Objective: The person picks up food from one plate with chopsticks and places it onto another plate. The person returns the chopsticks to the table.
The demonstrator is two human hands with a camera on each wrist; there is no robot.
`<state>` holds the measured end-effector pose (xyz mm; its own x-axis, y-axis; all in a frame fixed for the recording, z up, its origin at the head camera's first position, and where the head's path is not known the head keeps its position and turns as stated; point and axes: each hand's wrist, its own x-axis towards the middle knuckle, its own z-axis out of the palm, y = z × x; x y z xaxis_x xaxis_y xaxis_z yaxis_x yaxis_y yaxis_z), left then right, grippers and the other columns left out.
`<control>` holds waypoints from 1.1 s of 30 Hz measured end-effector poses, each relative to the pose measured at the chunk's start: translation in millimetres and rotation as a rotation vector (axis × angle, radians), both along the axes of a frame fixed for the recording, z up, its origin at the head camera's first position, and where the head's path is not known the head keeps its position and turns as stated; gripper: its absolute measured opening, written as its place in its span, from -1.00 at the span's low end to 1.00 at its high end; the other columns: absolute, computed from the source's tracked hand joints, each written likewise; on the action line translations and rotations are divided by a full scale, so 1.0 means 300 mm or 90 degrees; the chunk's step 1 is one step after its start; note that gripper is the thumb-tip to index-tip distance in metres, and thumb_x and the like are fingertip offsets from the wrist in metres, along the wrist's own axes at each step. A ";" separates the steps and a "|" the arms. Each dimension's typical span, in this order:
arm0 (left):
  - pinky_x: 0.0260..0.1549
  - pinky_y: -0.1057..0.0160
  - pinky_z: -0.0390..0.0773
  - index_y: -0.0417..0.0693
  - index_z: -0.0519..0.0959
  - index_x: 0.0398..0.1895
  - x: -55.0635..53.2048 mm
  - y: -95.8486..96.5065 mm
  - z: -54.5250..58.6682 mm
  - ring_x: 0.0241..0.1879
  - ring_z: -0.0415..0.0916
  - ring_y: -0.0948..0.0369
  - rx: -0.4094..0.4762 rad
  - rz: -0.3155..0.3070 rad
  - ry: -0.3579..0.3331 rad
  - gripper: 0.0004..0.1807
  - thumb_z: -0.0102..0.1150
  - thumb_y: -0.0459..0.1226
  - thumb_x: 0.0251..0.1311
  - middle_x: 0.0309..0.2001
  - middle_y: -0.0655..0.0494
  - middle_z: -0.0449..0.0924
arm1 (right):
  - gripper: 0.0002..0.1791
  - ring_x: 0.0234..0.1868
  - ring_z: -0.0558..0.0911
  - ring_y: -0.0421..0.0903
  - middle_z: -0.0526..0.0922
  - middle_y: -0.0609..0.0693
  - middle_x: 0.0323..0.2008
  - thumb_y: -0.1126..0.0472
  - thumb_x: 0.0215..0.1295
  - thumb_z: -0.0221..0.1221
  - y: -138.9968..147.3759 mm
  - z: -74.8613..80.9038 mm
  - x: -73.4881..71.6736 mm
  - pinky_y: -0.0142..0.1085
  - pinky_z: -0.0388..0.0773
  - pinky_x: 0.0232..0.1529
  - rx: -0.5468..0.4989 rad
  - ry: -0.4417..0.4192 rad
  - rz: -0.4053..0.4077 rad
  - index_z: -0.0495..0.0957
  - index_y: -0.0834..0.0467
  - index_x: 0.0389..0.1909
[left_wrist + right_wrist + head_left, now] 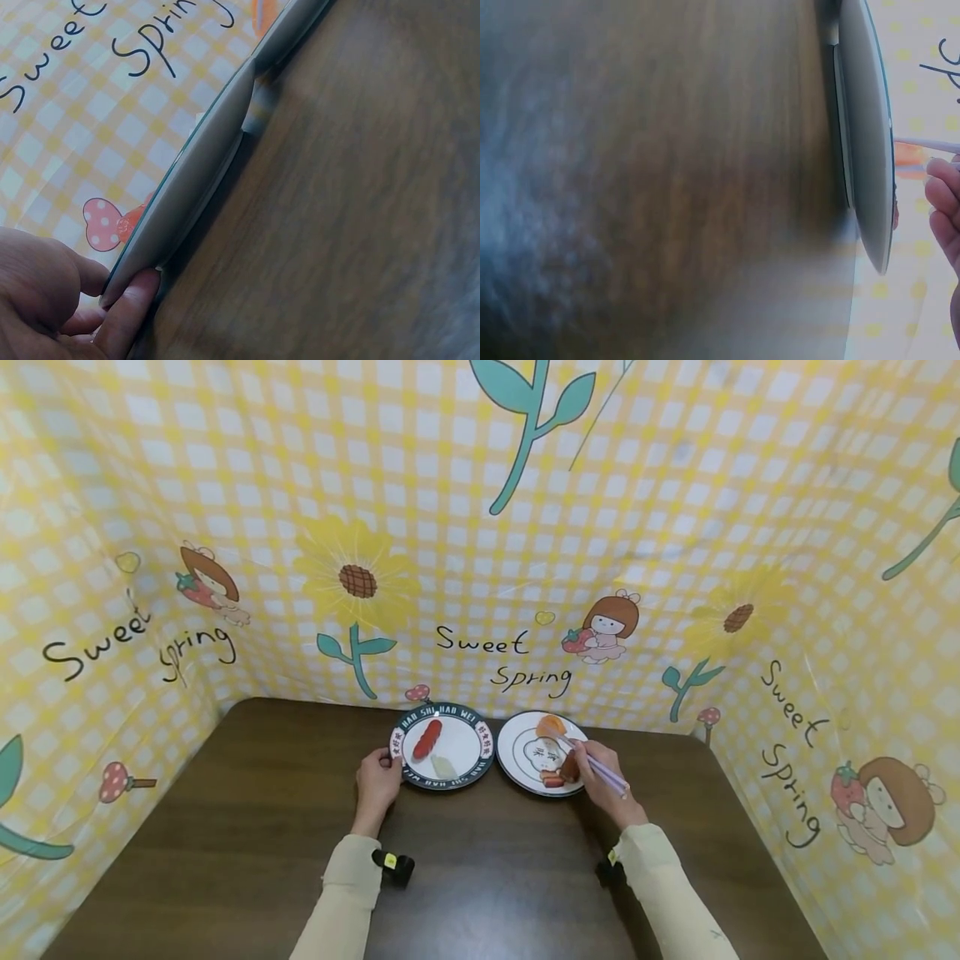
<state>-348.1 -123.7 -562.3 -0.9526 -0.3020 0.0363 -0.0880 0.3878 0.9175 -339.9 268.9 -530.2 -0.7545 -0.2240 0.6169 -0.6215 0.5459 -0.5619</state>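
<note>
In the head view, my left hand (377, 785) holds the left edge of a green-rimmed plate (459, 739). The left wrist view has its thumb and fingers pinching the plate's edge (184, 187). A red sausage (427, 740) and a pale translucent piece (444, 767) lie on that plate. My right hand (609, 783) grips light purple chopsticks (606, 772) over a white plate (516, 747). Their tips overlap a round orange piece (551, 725) at that plate's far side. Reddish sausage pieces (551, 778) and a brown piece (571, 766) sit nearer its front right.
Both plates stand side by side near the back of a dark wooden table (487, 868). A yellow checked cloth (465, 577) with printed flowers and figures surrounds the back and sides. Each wrist wears a black camera (397, 867).
</note>
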 end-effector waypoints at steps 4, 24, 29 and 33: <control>-0.36 0.25 0.60 -0.46 0.52 0.18 -0.008 0.002 0.007 -0.38 0.69 0.06 0.002 0.000 0.003 -0.59 0.11 -0.31 0.41 -0.18 -0.31 0.69 | -0.66 -0.56 0.50 -0.17 0.60 0.18 -0.58 0.35 0.53 0.04 0.005 -0.006 -0.012 -0.43 0.41 -0.54 -0.028 0.020 -0.063 0.61 0.35 -0.47; -0.40 0.28 0.58 -0.47 0.51 0.18 -0.008 -0.001 0.007 -0.41 0.68 0.08 0.003 -0.002 0.004 -0.59 0.10 -0.32 0.41 -0.19 -0.32 0.68 | -0.58 -0.44 0.63 0.05 0.68 0.23 -0.49 0.16 0.63 -0.05 -0.020 -0.003 -0.034 -0.43 0.49 -0.44 -0.101 -0.131 -0.114 0.67 0.38 -0.25; -0.39 0.27 0.60 -0.47 0.50 0.19 -0.007 -0.002 0.003 -0.39 0.69 0.08 0.009 -0.003 -0.001 -0.59 0.11 -0.31 0.41 -0.17 -0.33 0.68 | -0.48 -0.55 0.64 0.10 0.66 0.24 -0.58 0.02 0.64 -0.07 -0.036 0.006 -0.034 -0.37 0.52 -0.56 -0.096 -0.233 -0.075 0.64 0.38 -0.28; -0.37 0.23 0.63 -0.49 0.48 0.21 -0.004 -0.002 0.004 -0.37 0.69 0.06 0.018 -0.007 -0.008 -0.57 0.10 -0.31 0.42 -0.15 -0.35 0.67 | -0.47 -0.45 0.64 0.05 0.72 0.20 -0.47 0.02 0.64 -0.07 -0.024 0.008 -0.031 -0.37 0.49 -0.47 -0.065 -0.201 -0.115 0.69 0.32 -0.28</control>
